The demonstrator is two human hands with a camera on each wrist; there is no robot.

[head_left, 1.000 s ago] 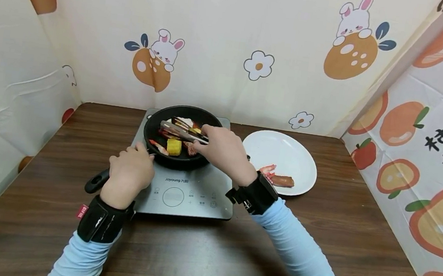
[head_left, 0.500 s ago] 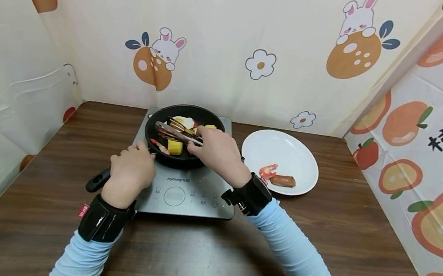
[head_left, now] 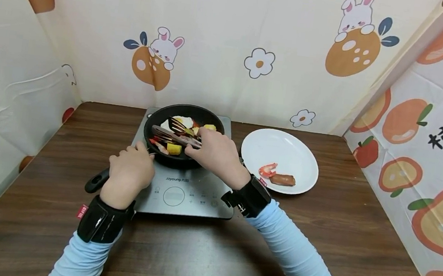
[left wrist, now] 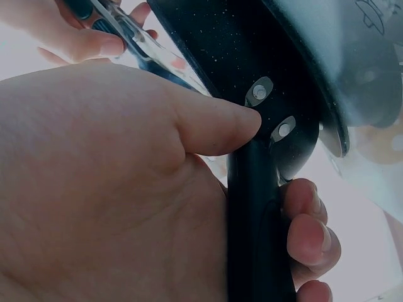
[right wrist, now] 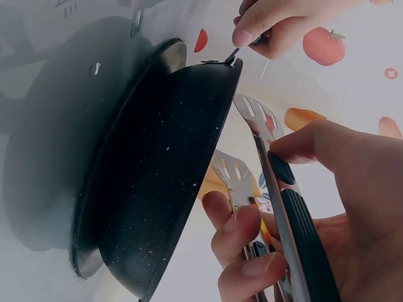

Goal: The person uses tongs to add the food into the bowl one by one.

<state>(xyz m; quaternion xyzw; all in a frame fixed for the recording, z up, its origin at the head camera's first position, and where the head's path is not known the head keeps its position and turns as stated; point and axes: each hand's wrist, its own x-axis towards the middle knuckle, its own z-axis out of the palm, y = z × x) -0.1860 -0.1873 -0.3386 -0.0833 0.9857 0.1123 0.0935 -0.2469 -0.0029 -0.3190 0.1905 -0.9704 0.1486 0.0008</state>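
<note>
A black frying pan sits on the induction cooker. My left hand grips its black handle, thumb along the top and fingers curled beneath. Over the pan, my right hand holds metal tongs with dark grips. Their slotted ends stand apart, as the right wrist view shows, and reach down among the food. In the pan lie a fried egg, yellow corn pieces and a shrimp. Tongs and hand cover part of the food, so whether anything lies between the ends is unclear.
To the right of the cooker, a white plate carries a shrimp and a piece of sausage. The brown wooden table is bounded at the back and sides by printed cloth walls.
My right hand has shifted slightly left with the tongs, whose ends now look more spread. More of the fried egg shows. My left hand stays on the handle.
</note>
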